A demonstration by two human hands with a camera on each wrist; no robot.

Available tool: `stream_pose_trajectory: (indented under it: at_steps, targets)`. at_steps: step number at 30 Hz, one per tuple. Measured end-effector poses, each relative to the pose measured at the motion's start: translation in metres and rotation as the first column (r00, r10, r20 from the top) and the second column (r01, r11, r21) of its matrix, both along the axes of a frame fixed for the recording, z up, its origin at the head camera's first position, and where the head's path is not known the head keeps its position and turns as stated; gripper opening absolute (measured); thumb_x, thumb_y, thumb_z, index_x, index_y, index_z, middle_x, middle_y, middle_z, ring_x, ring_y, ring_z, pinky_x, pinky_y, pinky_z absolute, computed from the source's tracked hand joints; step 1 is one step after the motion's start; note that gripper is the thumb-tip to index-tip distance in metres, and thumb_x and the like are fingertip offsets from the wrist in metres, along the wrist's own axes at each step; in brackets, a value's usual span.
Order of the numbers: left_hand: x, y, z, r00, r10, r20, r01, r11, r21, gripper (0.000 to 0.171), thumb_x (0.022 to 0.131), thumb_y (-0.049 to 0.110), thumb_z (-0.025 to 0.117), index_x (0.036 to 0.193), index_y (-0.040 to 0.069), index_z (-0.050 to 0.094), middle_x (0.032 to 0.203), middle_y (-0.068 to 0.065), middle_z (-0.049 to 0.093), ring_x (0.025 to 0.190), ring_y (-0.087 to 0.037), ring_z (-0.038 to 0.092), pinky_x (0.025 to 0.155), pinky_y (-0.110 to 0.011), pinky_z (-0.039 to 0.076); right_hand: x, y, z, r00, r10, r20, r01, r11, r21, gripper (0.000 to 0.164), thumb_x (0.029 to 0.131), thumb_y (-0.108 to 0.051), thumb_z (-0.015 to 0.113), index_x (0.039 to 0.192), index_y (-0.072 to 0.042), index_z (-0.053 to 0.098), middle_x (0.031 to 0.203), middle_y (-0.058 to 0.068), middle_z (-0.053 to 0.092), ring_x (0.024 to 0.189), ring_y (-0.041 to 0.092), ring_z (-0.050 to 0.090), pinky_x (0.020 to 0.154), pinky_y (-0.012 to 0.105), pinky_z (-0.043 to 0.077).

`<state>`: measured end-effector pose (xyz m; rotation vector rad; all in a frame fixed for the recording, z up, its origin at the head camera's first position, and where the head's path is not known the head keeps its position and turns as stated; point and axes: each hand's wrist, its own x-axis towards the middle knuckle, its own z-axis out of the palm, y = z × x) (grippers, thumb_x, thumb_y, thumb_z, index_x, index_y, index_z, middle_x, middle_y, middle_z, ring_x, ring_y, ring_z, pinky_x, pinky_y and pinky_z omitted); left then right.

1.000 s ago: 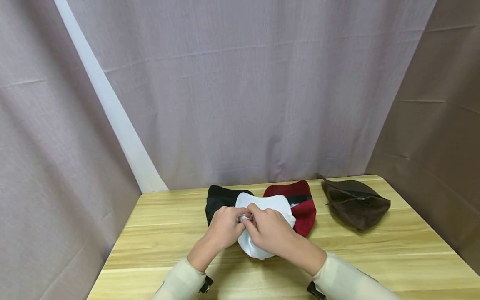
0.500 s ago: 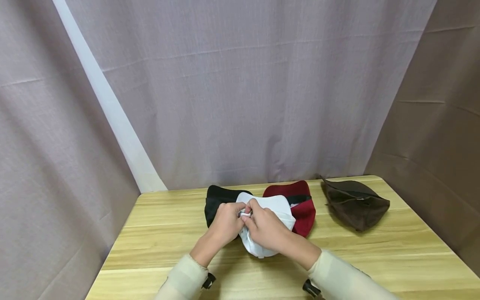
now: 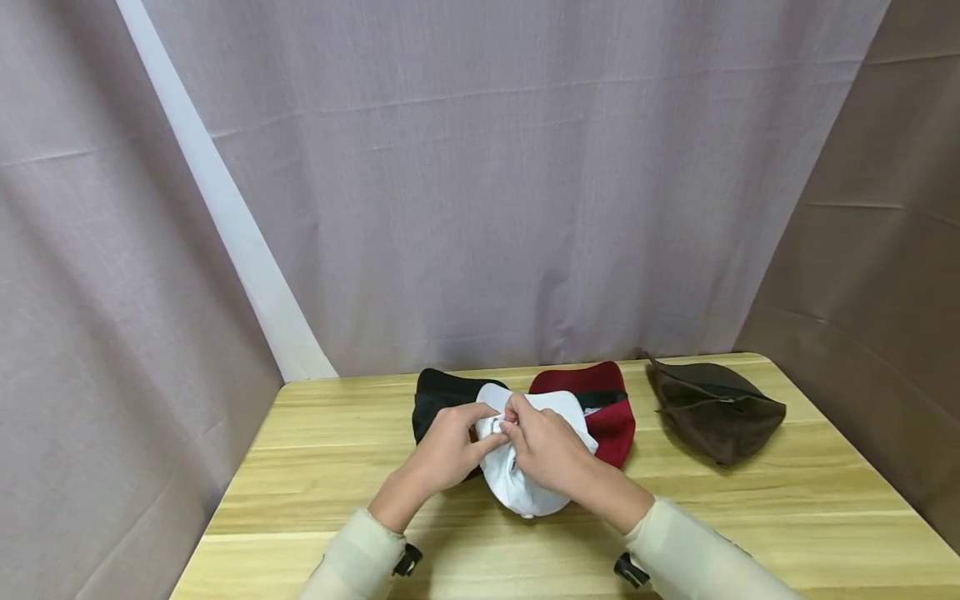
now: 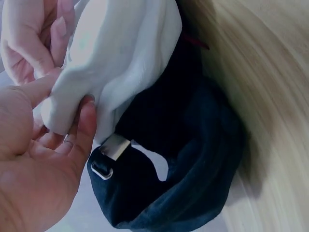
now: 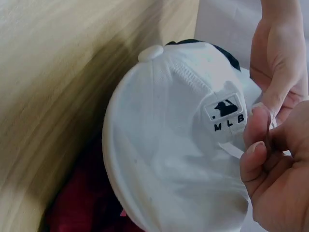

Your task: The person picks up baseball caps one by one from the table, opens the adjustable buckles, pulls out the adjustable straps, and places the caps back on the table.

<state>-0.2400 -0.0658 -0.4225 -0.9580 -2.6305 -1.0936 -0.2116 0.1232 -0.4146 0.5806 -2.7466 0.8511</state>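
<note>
Head view: a white cap point(image 3: 528, 498) at the middle of a wooden desk point(image 3: 330, 500), pinched near one edge by the left hand point(image 3: 447, 448) and right hand point(image 3: 553, 450), held close together. It blocks part of a black cap point(image 3: 442, 393) to the left and a dark red cap point(image 3: 617, 429) to the right. Farther right, a brown cap point(image 3: 723, 429) lies apart, its opening gaping; a greyish curtain point(image 3: 450, 217) hangs behind.
</note>
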Motion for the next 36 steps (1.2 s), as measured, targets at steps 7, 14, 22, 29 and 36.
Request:
stream_pose_trajectory:
  at_steps: [7,14,22,29,36]
  targets:
    - [-0.001,-0.007,0.004,0.998,-0.032,0.058,0.032,0.999,0.001,0.015,0.098,0.028,0.080,0.095,0.015,0.073,0.078,0.008,0.065,0.064,-0.001,0.055,0.057,-0.018,0.048,0.000,0.001,0.002,1.000,0.001,0.029,-0.001,1.000,-0.005,0.012,0.108,-0.016,0.062,0.100,-0.014,0.053,0.062,-0.006,0.048,0.055,0.008,0.044,0.051,0.023,0.036]
    - [-0.003,-0.015,0.007,0.990,-0.092,0.103,0.095,0.995,-0.017,0.010,0.100,0.021,0.076,0.097,0.013,0.072,0.077,0.008,0.060,0.064,0.001,0.049,0.059,-0.018,0.044,-0.001,0.004,0.004,0.999,0.021,0.039,-0.020,1.000,-0.018,0.012,0.108,-0.018,0.063,0.101,-0.014,0.055,0.062,-0.007,0.048,0.054,0.005,0.043,0.050,0.022,0.036]
    - [-0.002,-0.015,0.006,0.992,-0.063,0.107,0.066,0.998,-0.023,0.007,0.100,0.020,0.076,0.096,0.015,0.075,0.078,0.009,0.065,0.065,0.000,0.051,0.061,-0.019,0.045,0.003,0.004,0.007,0.972,0.124,0.201,-0.095,0.984,-0.148,0.009,0.110,-0.020,0.059,0.108,-0.012,0.063,0.055,-0.007,0.059,0.039,0.006,0.055,0.043,0.027,0.049]
    - [-0.002,-0.012,0.007,0.994,-0.056,0.094,0.059,0.998,-0.025,0.006,0.101,0.019,0.075,0.096,0.016,0.075,0.073,0.009,0.062,0.060,0.001,0.050,0.057,-0.019,0.045,0.003,0.004,0.009,0.970,0.132,0.204,-0.110,0.987,-0.114,0.013,0.110,-0.022,0.059,0.103,-0.012,0.063,0.055,-0.008,0.057,0.039,0.005,0.056,0.046,0.027,0.049]
    - [-0.001,-0.012,0.006,0.992,-0.079,0.096,0.080,0.997,-0.009,0.006,0.101,0.017,0.075,0.096,0.013,0.075,0.075,0.007,0.063,0.062,-0.004,0.052,0.058,-0.018,0.044,0.000,0.007,0.005,0.965,0.185,0.184,-0.172,0.981,-0.085,0.020,0.112,-0.023,0.056,0.095,-0.014,0.059,0.059,-0.007,0.057,0.041,0.003,0.054,0.048,0.025,0.048]
